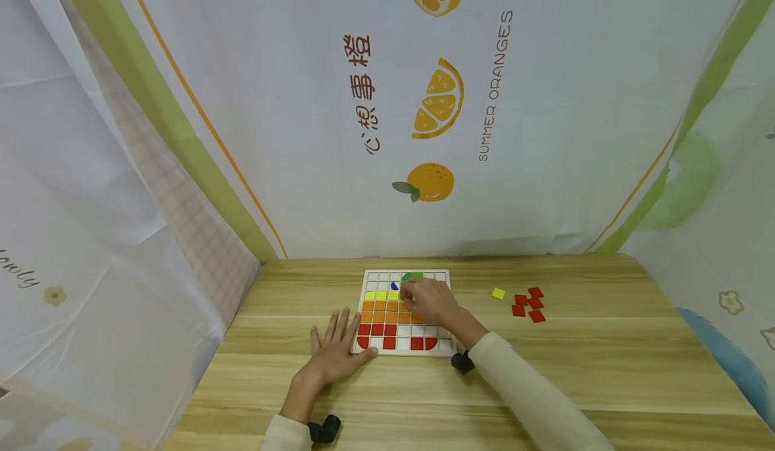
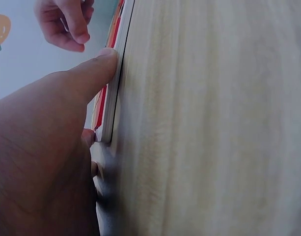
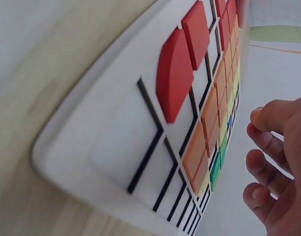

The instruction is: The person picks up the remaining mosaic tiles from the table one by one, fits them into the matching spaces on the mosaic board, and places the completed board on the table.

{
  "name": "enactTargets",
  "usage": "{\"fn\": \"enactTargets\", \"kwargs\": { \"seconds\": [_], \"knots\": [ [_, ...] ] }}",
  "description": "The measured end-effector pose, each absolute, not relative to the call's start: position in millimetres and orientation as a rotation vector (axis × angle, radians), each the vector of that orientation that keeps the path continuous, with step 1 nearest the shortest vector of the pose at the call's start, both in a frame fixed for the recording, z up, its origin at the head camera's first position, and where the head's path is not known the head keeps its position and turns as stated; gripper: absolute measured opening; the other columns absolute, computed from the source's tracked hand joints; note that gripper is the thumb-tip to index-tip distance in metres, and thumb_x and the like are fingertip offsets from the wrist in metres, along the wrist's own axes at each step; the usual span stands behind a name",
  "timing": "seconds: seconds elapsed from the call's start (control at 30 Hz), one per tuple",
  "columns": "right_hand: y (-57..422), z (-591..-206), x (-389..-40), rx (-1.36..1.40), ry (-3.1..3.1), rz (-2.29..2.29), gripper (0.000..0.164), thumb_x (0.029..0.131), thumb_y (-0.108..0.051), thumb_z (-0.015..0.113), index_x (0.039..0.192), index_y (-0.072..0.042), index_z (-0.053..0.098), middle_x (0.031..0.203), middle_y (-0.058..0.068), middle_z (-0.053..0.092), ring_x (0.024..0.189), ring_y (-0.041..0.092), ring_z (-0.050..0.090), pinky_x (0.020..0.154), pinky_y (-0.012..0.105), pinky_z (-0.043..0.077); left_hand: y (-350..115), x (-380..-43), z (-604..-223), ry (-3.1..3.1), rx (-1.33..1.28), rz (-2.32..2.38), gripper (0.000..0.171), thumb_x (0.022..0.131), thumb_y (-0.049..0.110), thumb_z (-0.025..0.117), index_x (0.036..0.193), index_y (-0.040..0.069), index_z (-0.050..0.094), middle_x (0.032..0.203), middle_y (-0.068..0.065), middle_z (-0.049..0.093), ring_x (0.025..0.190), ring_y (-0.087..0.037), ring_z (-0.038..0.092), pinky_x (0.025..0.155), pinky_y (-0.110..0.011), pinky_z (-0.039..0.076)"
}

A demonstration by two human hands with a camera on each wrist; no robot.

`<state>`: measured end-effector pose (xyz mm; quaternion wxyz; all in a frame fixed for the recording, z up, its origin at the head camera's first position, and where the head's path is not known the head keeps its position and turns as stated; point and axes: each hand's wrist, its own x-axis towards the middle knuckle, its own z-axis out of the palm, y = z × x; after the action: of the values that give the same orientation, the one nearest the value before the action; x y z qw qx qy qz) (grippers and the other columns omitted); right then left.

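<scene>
A square white grid board (image 1: 445, 344) lies on the wooden table, partly filled with flat coloured tiles. Red tiles (image 1: 390, 330) are at its near side, with orange tiles (image 1: 378, 311) and yellow tiles (image 1: 380, 295) beyond. Farther back are a small blue piece (image 1: 395, 286) and green tiles (image 3: 219, 160). My left hand (image 1: 336, 357) rests at the near left corner, fingers spread, its thumb on the front edge. Over the board's far half, my right hand (image 1: 426, 299) hovers with fingers curled, thumb and index tips together; no tile shows between them in the right wrist view.
Right of the board, one loose yellow tile (image 1: 498, 293) lies near several loose red tiles (image 1: 529, 305). A white cloth (image 1: 315, 168) printed with oranges hangs behind the table's far edge. Each wrist carries a small black camera (image 1: 325, 429).
</scene>
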<state>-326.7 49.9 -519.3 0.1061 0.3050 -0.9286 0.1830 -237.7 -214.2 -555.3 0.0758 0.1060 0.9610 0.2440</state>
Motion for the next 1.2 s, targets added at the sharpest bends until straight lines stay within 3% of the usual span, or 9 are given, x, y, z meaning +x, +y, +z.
{"fn": "enactTargets", "kwargs": {
  "seconds": [0.7,0.87,1.07,1.2],
  "knots": [
    [114.3,-507.5,-308.3,0.784,-2.756,0.503,0.005,0.094,-0.013,0.08,0.098,-0.016,0.078,0.094,-0.007,0.071,0.077,0.007,0.061,0.069,0.023,0.053,-215.9,-238.3,-564.6,2.9,0.324,0.742,0.1,0.097,0.076,0.055,0.172,0.019,0.021,0.181,-0.012,0.005,0.168,-0.039,-0.004,0.123,-0.076,-0.018],
    [133.3,-508.8,-303.0,0.719,-2.743,0.513,0.005,0.094,-0.013,0.081,0.098,-0.016,0.079,0.094,-0.008,0.073,0.075,0.007,0.062,0.061,0.022,0.049,-217.7,-241.4,-570.8,2.91,0.303,0.726,0.099,0.097,0.072,0.06,0.172,0.02,0.022,0.181,-0.011,0.006,0.168,-0.038,-0.004,0.123,-0.076,-0.017],
    [157.3,-510.7,-300.5,0.683,-2.728,0.512,0.007,0.094,-0.013,0.08,0.099,-0.016,0.079,0.096,-0.007,0.076,0.074,0.008,0.065,0.055,0.019,0.043,-216.6,-238.8,-565.0,2.893,0.302,0.714,0.099,0.098,0.075,0.056,0.173,0.022,0.018,0.181,-0.009,0.003,0.168,-0.037,-0.006,0.123,-0.075,-0.018],
    [172.7,-511.5,-299.0,0.659,-2.695,0.511,0.008,0.092,-0.012,0.081,0.099,-0.016,0.08,0.095,-0.007,0.078,0.07,0.009,0.063,0.052,0.02,0.041,-214.3,-235.4,-556.3,2.876,0.326,0.748,0.099,0.098,0.074,0.055,0.172,0.018,0.021,0.181,-0.015,0.006,0.168,-0.04,-0.004,0.122,-0.076,-0.019]
  ]
}}
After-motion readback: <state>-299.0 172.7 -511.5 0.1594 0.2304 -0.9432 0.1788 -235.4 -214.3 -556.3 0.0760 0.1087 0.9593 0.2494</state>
